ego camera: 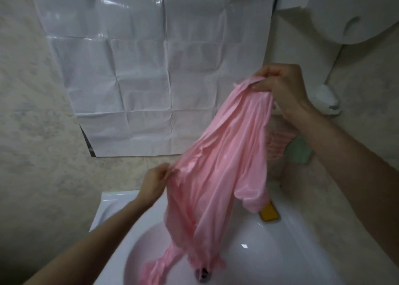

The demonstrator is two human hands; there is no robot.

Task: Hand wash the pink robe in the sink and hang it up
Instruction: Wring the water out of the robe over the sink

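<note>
White sink (pixel 112 200) sat at 6 o'clock; pink robe (pixel 226 155) hung stretched over it, hem trailing into the basin. Right grip (pixel 280 86) pinched the robe's top edge at 1 o'clock, and left grip (pixel 154 183) pinched its side edge at 7 o'clock. Yellow block (pixel 268 213) lay on the sink rim at 5 o'clock.

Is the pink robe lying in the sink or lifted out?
Mostly lifted: left hand and right hand hold the robe above the sink; its lower end hangs into it.
</note>
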